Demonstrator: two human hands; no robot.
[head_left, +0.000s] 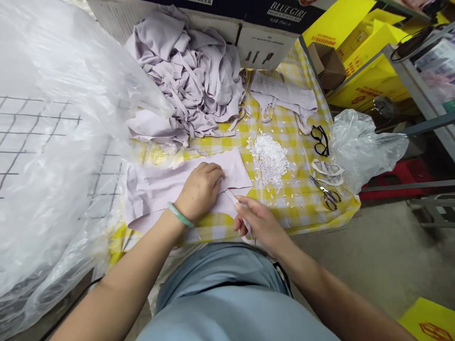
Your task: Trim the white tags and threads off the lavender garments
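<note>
A pale lavender camisole-like garment [152, 187] lies spread across the near part of the table. My left hand [203, 185], with a green bangle at the wrist, rests on it, fingers curled against the fabric; the fingertips are partly hidden. Just to the right, my right hand [259, 219] pinches a narrow lavender strap [232, 195] between thumb and fingers at the garment's near right edge. The strap's lower end hangs past my fingers toward the table edge. Beyond my right hand sits a heap of small white snippets [270, 158].
A big pile of lavender garments [192, 71] leans against a cardboard box [261, 45]. Another folded garment [284, 94] lies right of it. Scissors [326, 193], black glasses [320, 140] and loose straps [329, 171] lie rightward. Clear plastic sheeting [71, 142] covers the left side.
</note>
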